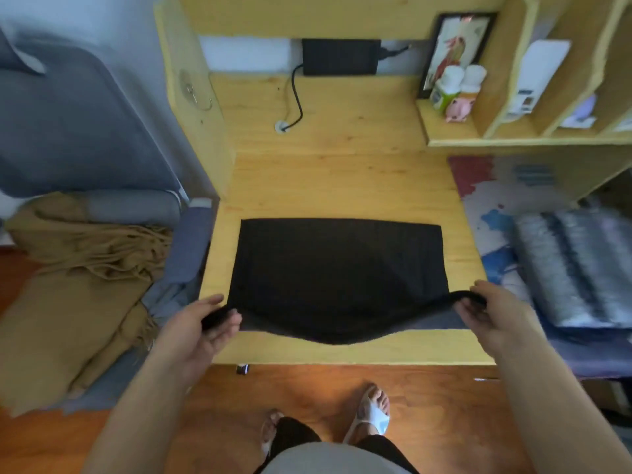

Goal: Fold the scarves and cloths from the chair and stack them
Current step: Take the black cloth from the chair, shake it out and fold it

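Note:
A black cloth (338, 268) lies spread on the wooden desk (328, 165), its near edge lifted off the surface. My left hand (205, 323) pinches the cloth's near left corner. My right hand (489, 313) pinches the near right corner, and the edge sags between them. A tan fringed scarf (78, 268) lies heaped on the grey chair (75, 131) at the left. A grey and black striped folded cloth (578, 265) rests at the right.
A black box (340, 56) with a cable sits at the desk's back. Shelves at the right hold a framed picture (455, 46), bottles (455, 87) and papers. A colourful sheet (496, 200) covers the surface to the right. My feet stand on the wood floor (307, 388).

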Demonstrator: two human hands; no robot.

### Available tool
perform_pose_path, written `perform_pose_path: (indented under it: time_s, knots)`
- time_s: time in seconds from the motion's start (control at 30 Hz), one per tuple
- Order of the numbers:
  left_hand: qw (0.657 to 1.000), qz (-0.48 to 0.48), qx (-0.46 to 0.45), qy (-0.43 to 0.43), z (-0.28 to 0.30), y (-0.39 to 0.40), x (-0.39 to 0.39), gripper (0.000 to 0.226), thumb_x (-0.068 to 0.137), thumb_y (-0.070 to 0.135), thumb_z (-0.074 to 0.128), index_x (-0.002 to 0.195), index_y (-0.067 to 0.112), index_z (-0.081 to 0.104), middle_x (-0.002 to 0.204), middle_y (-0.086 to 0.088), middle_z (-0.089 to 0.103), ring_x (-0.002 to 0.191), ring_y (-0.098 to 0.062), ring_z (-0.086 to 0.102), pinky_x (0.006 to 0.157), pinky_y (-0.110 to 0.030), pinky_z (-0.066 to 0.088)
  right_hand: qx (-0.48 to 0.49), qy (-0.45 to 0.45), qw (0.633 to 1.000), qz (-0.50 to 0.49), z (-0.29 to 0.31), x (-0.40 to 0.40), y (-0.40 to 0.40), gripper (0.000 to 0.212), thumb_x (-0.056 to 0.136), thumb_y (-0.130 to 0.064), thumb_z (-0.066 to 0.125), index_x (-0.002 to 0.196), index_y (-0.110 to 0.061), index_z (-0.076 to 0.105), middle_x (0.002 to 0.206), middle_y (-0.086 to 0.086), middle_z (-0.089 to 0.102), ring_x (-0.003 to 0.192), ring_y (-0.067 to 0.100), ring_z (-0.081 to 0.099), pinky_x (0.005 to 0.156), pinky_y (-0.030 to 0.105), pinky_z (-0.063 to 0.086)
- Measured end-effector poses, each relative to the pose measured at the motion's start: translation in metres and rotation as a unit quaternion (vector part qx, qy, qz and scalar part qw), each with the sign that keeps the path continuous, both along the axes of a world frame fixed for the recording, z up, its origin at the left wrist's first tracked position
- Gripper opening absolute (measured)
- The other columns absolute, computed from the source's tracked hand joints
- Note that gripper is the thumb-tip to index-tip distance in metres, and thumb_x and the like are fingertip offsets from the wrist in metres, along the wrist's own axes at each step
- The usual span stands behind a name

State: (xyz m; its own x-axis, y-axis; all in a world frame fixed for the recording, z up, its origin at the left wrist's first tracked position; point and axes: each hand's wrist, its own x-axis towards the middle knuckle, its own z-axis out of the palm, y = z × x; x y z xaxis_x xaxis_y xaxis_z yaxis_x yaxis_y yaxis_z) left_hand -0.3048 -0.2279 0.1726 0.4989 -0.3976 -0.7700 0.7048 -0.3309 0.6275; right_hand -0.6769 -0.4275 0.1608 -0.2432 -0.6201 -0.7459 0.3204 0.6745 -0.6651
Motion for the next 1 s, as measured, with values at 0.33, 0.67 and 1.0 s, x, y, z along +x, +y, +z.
perform_pose_path:
  time_s: [0.33,0.67,1.0]
  knots:
    - [0.993,-0.106,0.02,-0.055,-0.087,-0.172,0.06,0.041,0.102,-0.006,0.039,0.142,-0.005,0.044,0.11,-0.02,0.067,0.102,-0.033,0.069,0.096,-0.043,0.055,0.045,0.175,0.956,0.231,-0.084,0.044,-0.146,0.021,0.091,0.013,0.049,0.108,0.006,0.06,0.109,0.024,0.057,0.088,0.026,0.057,0.063,0.032,0.061]
    - [0.715,-0.39,0.162,-0.557,-0.162,-0.072,0.046,0.006,0.098,0.017,0.063,0.098,0.011,0.065,0.102,-0.002,0.058,0.095,-0.029,0.057,0.084,-0.049,0.052,-0.166,0.529,0.702,0.447,-0.13,0.016,-0.08,0.027,0.095,-0.015,0.062,0.121,-0.008,0.062,0.113,0.021,0.062,0.102,0.041,0.057,0.089,0.047,0.05]
    - [0.902,-0.231,0.059,-0.361,-0.124,-0.008,0.023,0.014,0.096,0.026,0.061,0.089,0.013,0.065,0.09,-0.018,0.064,0.087,-0.041,0.062,0.076,-0.053,0.047,-0.185,0.412,0.792,0.41,-0.077,-0.008,-0.034,0.008,0.091,-0.007,0.065,0.093,-0.014,0.067,0.083,0.001,0.065,0.079,0.019,0.057,0.064,0.017,0.041]
